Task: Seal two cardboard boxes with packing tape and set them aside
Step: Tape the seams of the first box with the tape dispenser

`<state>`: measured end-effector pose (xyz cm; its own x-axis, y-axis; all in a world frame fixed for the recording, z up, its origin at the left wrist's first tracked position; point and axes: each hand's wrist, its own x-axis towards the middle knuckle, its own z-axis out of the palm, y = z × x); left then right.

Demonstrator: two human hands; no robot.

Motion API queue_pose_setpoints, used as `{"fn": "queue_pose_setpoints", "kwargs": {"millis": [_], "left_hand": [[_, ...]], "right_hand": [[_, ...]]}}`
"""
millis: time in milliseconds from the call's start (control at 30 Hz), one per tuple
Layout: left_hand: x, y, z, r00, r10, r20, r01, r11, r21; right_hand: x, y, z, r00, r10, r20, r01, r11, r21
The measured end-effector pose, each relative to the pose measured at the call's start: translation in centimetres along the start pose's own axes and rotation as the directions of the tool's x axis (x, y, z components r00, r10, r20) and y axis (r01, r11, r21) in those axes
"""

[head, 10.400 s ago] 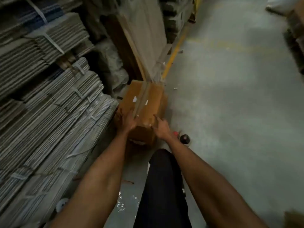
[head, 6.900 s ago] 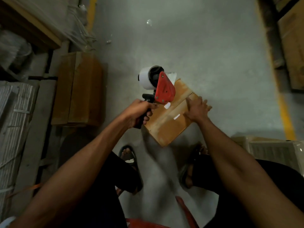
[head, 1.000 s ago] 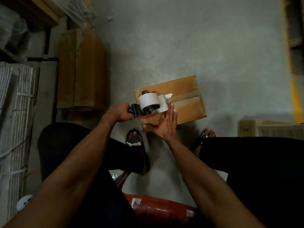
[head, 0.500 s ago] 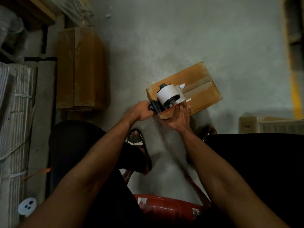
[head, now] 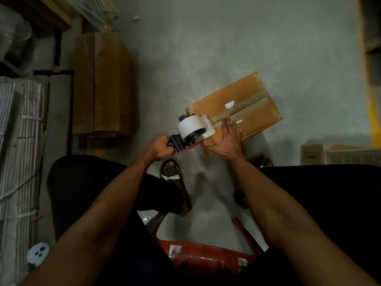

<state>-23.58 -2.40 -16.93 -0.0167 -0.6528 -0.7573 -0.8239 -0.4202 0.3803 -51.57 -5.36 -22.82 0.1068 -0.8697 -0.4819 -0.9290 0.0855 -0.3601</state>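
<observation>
A small brown cardboard box (head: 247, 104) lies on the concrete floor in front of my knees, turned at an angle, with a strip of clear tape along its centre seam. My left hand (head: 158, 148) grips the black handle of a tape dispenser (head: 191, 129) with a white roll and red body, held at the box's near-left corner. My right hand (head: 227, 139) presses flat with straight fingers on the box's near end, beside the dispenser. A second, taller brown box (head: 103, 83) stands to the left, taped down its middle.
Bundled flat cardboard sheets (head: 18, 151) are stacked along the left. A red plastic stool (head: 206, 259) is under me, my sandalled foot (head: 172, 174) just behind the dispenser. Another carton (head: 338, 154) sits at the right. A yellow floor line (head: 374, 114) runs along the right edge.
The box has shifted right and rotated further since a second ago. My right hand went from gripping its near edge to pressing flat on top. My left hand keeps the dispenser at the near corner.
</observation>
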Motion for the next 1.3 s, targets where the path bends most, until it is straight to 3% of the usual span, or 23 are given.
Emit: {"fn": "queue_pose_setpoints", "kwargs": {"millis": [200,433,500,567,600,667,733,833,1300], "left_hand": [[0.2,-0.6,0.5,0.999,-0.037,-0.017,0.036,0.999,-0.014],[0.6,0.8,1.1,0.996,-0.046,-0.082,0.053,0.995,0.087],[0.8,0.6,1.3,0.993,-0.055,-0.102,0.066,0.991,0.115],[0.8,0.6,1.5,0.992,-0.051,-0.119,0.067,0.989,0.133],[0.7,0.7,1.7,0.991,-0.047,-0.127,0.065,0.988,0.143],[0.6,0.8,1.9,0.988,-0.036,-0.153,0.061,0.985,0.16],[0.5,0.7,2.2,0.982,-0.024,-0.186,0.059,0.982,0.181],[0.2,0.8,2.3,0.979,0.006,-0.201,0.039,0.975,0.219],[-0.1,0.9,2.0,0.98,0.09,-0.176,-0.036,0.956,0.29]], "right_hand": [[-0.1,-0.1,-0.3,1.0,0.02,0.015,-0.02,1.0,-0.012],[0.0,-1.0,-2.0,0.993,0.058,0.1,-0.06,0.998,0.018],[-0.2,-2.4,-4.0,0.978,0.082,0.191,-0.129,0.96,0.249],[-1.5,-4.8,-5.3,0.968,0.073,0.24,-0.198,0.808,0.555],[-2.4,-6.5,-5.5,0.967,0.074,0.243,-0.213,0.756,0.619],[-3.8,-9.9,-4.5,0.969,0.147,0.197,-0.235,0.79,0.567],[-4.5,-12.3,-2.9,0.962,0.266,0.063,-0.267,0.864,0.427],[-4.2,-14.0,-2.2,0.924,0.366,-0.107,-0.308,0.883,0.355],[-3.6,-13.2,-0.8,0.897,0.386,-0.214,-0.272,0.865,0.421]]}}
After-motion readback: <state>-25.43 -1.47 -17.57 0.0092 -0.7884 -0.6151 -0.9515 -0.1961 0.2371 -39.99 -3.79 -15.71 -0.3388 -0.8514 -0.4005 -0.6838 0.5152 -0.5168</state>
